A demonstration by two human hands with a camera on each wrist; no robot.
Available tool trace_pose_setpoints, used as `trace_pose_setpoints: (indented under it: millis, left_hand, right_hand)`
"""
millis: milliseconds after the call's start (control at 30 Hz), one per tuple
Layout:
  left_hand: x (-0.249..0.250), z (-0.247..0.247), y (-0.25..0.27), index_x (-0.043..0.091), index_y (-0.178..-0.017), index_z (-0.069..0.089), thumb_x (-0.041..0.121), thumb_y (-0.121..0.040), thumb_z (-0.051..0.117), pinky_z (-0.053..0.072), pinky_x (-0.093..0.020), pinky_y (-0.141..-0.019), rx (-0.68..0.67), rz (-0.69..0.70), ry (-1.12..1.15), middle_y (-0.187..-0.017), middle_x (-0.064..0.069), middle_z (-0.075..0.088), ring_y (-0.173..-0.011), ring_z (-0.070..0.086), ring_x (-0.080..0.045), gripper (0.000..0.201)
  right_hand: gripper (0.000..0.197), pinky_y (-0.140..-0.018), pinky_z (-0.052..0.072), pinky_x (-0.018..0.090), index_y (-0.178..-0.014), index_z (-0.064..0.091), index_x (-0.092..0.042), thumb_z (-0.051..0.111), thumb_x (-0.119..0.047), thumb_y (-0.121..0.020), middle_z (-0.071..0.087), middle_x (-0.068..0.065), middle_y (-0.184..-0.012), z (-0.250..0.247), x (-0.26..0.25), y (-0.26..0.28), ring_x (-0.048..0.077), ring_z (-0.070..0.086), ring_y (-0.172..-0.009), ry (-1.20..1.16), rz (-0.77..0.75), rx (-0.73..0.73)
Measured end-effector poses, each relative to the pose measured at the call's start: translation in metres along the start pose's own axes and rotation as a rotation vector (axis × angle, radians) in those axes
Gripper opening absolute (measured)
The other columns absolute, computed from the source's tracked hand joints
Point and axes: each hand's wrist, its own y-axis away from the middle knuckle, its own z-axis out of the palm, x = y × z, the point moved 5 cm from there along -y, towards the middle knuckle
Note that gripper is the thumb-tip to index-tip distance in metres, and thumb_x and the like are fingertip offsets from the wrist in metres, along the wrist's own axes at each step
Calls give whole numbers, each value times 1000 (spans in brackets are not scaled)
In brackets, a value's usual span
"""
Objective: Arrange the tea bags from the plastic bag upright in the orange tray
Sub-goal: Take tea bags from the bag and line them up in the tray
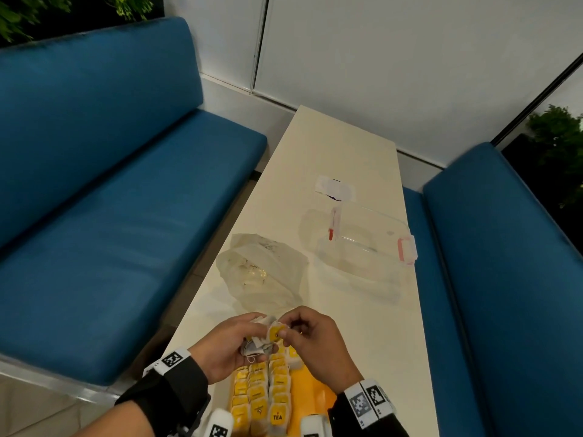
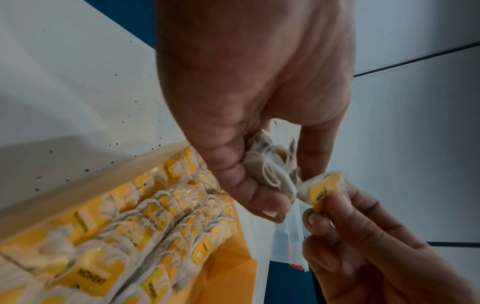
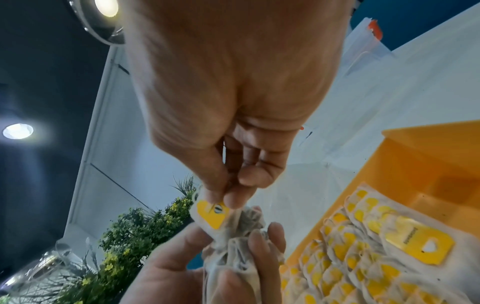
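My left hand (image 1: pixel 235 339) (image 2: pixel 259 164) grips a crumpled bunch of tea bags (image 1: pixel 257 343) (image 2: pixel 270 166) (image 3: pixel 233 253) with tangled strings, above the far end of the orange tray (image 1: pixel 312 389) (image 2: pixel 228 257) (image 3: pixel 420 156). My right hand (image 1: pixel 303 337) (image 3: pixel 228 185) pinches one tea bag (image 1: pixel 277 332) (image 2: pixel 322 189) (image 3: pixel 211 214) with a yellow tag at the edge of that bunch. Rows of upright tea bags (image 1: pixel 262 395) (image 2: pixel 145 218) (image 3: pixel 363 246) fill the tray's left part. The crumpled plastic bag (image 1: pixel 262 272) lies on the table beyond my hands.
A clear plastic box with pink clasps (image 1: pixel 369 247) and its lid (image 1: pixel 334 187) stand further along the white table (image 1: pixel 362 342). Blue benches (image 1: pixel 110 200) flank the table on both sides. The tray's right part is bare orange.
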Motion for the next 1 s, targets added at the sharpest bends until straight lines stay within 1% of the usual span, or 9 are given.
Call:
trace_pose_setpoints:
  millis: [200, 300, 400, 500, 600, 700, 767, 867, 1000]
  left_hand:
    - [-3, -3, -4, -1, -123, 64, -5, -89, 61, 58, -28, -59, 45, -12, -75, -99, -20, 71, -86, 71, -28, 34]
    - [-4, -5, -3, 1, -124, 64, -4, -89, 63, 58, -29, -60, 59, -18, -72, -102, -20, 71, -88, 71, -29, 35]
    - [-5, -9, -2, 3, -125, 64, 1, -91, 65, 56, -31, -63, 68, -13, -66, -106, -20, 71, -92, 70, -30, 35]
    - [-5, -12, 0, 3, -124, 65, 3, -90, 68, 56, -30, -63, 79, -7, -63, -108, -20, 71, -94, 70, -31, 35]
    - [-2, -13, 2, 2, -123, 64, 5, -91, 67, 56, -31, -65, 72, 8, -67, -104, -18, 72, -90, 70, -28, 32]
    - [-2, -15, 3, 3, -123, 64, 6, -91, 68, 56, -29, -63, 77, 14, -62, -102, -17, 72, -86, 71, -25, 33]
    - [-3, -15, 4, 3, -123, 65, 6, -91, 69, 57, -29, -63, 86, 13, -69, -102, -17, 73, -86, 71, -25, 32]
    - [-4, -16, 5, 4, -122, 65, 6, -91, 69, 57, -29, -64, 91, 17, -82, -104, -17, 74, -87, 72, -25, 31]
    - [-5, -18, 4, 4, -122, 65, 6, -91, 69, 58, -29, -64, 98, 20, -92, -104, -17, 74, -86, 72, -24, 31]
  right_hand:
    - [11, -74, 57, 42, -84, 71, -23, 76, -14, -83, 72, 0, -82, -10, 0, -1, 23, 68, -75, 10, 10, 41]
    - [9, -67, 55, 32, -86, 72, -15, 77, -8, -82, 72, 1, -82, -15, -8, -1, 22, 66, -72, -47, -22, 48]
    - [6, -59, 46, 19, -87, 70, -6, 75, -5, -84, 69, 8, -68, -25, -18, -1, 15, 64, -62, -126, 4, 41]
    - [5, -58, 46, 18, -85, 67, -5, 72, -4, -86, 69, 12, -65, -34, -12, -7, 14, 66, -60, -47, 57, 47]
    - [9, -54, 45, 26, -84, 62, -9, 66, -2, -90, 69, 12, -69, -40, 11, -11, 19, 69, -62, -5, 148, 58]
    - [15, -48, 44, 25, -83, 58, -13, 60, -2, -92, 69, 9, -71, -36, 35, -9, 23, 72, -66, 85, 242, -21]
    - [16, -51, 47, 22, -83, 57, -19, 59, -7, -93, 70, 4, -73, -31, 49, -6, 19, 72, -67, 215, 278, -73]
    - [14, -57, 51, 28, -85, 54, -25, 56, -15, -94, 71, 4, -71, -24, 63, -2, 9, 67, -60, 407, 317, -133]
    - [19, -53, 51, 27, -86, 56, -23, 48, -6, -90, 69, 0, -83, -13, 75, -2, 19, 72, -67, 485, 399, -174]
